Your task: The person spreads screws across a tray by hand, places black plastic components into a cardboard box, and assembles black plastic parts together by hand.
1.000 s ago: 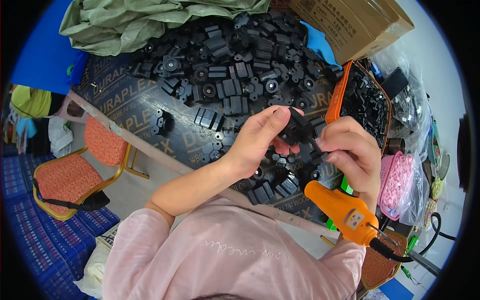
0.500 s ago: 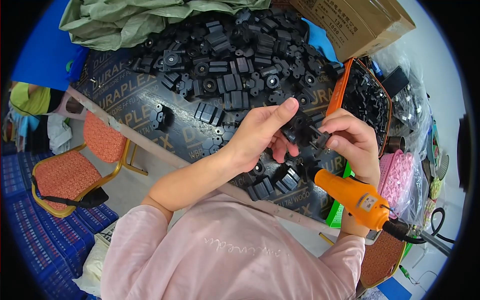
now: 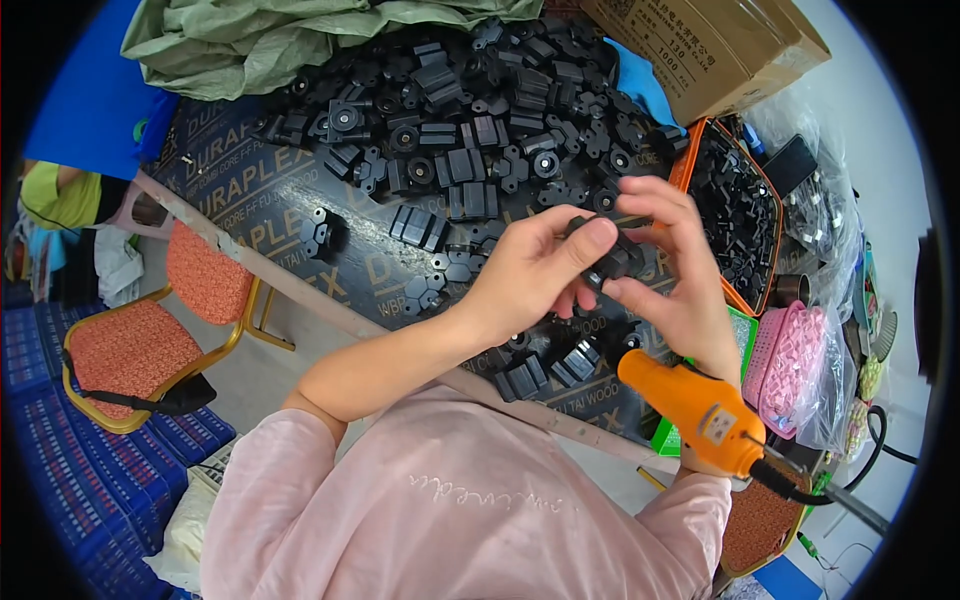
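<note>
My left hand (image 3: 535, 262) grips a black plastic housing (image 3: 612, 255) above the dark table, thumb across its top. From the other side, the fingers and thumb of my right hand (image 3: 680, 260) close round the same housing. Where they meet, fingers hide much of it, and no separate small piece can be made out. An orange power screwdriver (image 3: 690, 410) lies over my right forearm, its dark tip toward the table. Close to its tip, black ribbed blocks (image 3: 575, 362) rest near the table's front edge.
A large heap of black plastic parts (image 3: 460, 165) covers the table's far side. At right stand an orange-rimmed bin (image 3: 690, 150) of small black pieces, a pink basket (image 3: 765, 385) and a green tray (image 3: 745, 335). A cardboard box (image 3: 720, 60) sits far right, green cloth (image 3: 250, 50) far left.
My right hand has moved left and up, bringing its small black piece against the housing in my left hand. The screwdriver has shifted slightly left and down.
</note>
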